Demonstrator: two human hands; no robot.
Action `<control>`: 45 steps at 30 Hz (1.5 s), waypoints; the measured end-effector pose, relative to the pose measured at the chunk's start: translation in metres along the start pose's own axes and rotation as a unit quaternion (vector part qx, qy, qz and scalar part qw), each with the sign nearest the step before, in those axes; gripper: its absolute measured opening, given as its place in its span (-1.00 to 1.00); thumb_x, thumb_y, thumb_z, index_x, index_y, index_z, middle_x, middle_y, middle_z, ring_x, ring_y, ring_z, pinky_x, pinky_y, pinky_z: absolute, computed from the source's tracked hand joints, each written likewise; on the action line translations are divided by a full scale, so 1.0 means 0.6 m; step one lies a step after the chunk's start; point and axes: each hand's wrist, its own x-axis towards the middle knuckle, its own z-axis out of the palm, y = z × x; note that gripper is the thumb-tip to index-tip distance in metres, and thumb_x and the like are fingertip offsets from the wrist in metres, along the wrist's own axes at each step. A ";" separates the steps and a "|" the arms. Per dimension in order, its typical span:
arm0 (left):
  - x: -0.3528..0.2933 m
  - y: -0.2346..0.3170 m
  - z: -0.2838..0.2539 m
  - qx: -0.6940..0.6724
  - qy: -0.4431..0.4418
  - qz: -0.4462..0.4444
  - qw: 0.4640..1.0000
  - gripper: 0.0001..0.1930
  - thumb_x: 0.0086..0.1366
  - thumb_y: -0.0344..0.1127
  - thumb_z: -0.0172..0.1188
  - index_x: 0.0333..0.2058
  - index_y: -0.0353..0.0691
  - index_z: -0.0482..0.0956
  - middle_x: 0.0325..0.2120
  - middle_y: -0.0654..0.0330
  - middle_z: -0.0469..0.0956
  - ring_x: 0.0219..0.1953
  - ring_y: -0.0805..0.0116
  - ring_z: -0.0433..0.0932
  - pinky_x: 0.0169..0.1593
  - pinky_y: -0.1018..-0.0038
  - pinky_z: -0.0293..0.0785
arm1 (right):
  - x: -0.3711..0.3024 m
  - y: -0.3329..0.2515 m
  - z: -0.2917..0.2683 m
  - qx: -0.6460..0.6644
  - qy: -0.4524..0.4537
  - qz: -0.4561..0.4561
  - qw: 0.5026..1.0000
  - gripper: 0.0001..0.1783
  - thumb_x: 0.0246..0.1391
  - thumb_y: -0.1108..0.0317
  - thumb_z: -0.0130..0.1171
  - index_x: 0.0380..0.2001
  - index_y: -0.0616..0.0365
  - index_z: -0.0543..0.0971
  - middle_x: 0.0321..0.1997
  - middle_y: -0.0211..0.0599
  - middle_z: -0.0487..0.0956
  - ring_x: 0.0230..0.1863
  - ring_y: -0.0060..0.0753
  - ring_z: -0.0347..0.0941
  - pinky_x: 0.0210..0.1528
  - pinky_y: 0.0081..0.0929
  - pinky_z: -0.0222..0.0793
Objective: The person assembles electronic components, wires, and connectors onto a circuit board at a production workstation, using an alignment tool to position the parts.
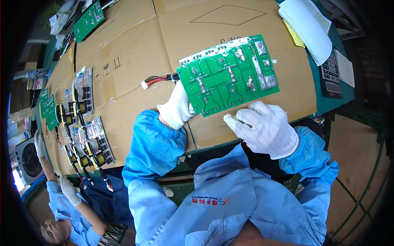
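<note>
A green circuit board (221, 88) is held up over the cardboard with its soldered side toward me. My left hand (178, 106), in a white glove, grips it from its left edge; the fingers are hidden behind the board. A bundle of red and black wires with a white connector (144, 85) sticks out at the board's left side. My right hand (266, 129), also gloved, hovers just below the board's lower right edge, apart from it. Its fingers are curled with the tips pressed together; anything between them is too small to make out.
Cardboard (131, 37) covers the bench. On the left lie several assembled boards (96, 141) with wires, and another green board (88, 21) sits at the far left. Papers (305, 30) and a calculator (331, 76) are at the right. A gloved co-worker (72, 207) sits at lower left.
</note>
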 end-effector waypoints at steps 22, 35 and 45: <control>-0.004 0.006 0.005 -0.049 -0.001 -0.053 0.997 -0.50 0.46 0.02 -0.18 0.21 -0.16 0.33 0.14 0.00 0.41 0.09 0.03 0.48 0.10 -0.01 0.46 | -0.041 -0.004 0.008 0.161 -0.285 -0.036 0.944 -0.65 -0.04 0.33 0.13 -0.11 -0.02 0.59 -0.31 -0.40 0.48 -0.28 -0.34 0.47 -0.40 -0.38 0.40; -0.021 0.014 0.023 -0.047 -0.019 -0.054 0.997 -0.49 0.44 0.07 -0.13 0.12 -0.20 0.41 0.00 0.05 0.53 -0.06 0.16 0.58 -0.05 0.18 0.60 | -0.030 0.028 -0.055 0.358 -0.104 0.063 0.926 -0.78 -0.02 0.30 0.29 -0.24 -0.10 0.66 -0.44 -0.49 0.54 -0.44 -0.40 0.47 -0.35 -0.43 0.28; -0.015 0.014 0.006 -0.096 -0.086 -0.038 0.991 -0.54 0.46 -0.03 -0.19 0.15 -0.17 0.39 0.06 0.03 0.48 0.00 0.07 0.53 0.04 0.03 0.51 | -0.047 0.055 -0.051 0.398 -0.009 0.013 0.917 -0.81 -0.01 0.24 0.32 -0.45 0.08 0.54 -0.46 -0.41 0.52 -0.51 -0.31 0.46 -0.52 -0.39 0.32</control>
